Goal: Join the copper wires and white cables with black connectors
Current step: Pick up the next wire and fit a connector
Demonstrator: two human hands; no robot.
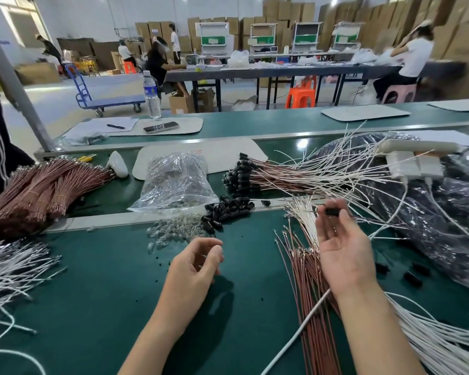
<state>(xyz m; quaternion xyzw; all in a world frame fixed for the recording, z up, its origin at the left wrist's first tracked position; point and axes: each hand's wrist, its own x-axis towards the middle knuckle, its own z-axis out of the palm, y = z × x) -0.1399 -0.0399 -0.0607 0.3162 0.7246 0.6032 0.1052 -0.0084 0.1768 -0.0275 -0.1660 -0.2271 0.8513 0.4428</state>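
My right hand (341,242) is raised palm-up over the green bench and pinches a black connector (332,211) between thumb and fingertips. A white cable (303,324) runs down from under that hand towards the near edge. Beneath it lies a bundle of copper wires (313,307), with white cables (431,336) fanned out to the right. My left hand (198,262) hovers to the left with loosely curled fingers and holds nothing. Loose black connectors (225,212) are heaped beyond it.
Finished wire pairs with black connectors (255,174) are stacked further back. A clear plastic bag (173,180) and small glass bulbs (173,230) sit mid-bench. Copper bundles (38,190) and white cables (8,269) lie at left, black bags (431,212) at right.
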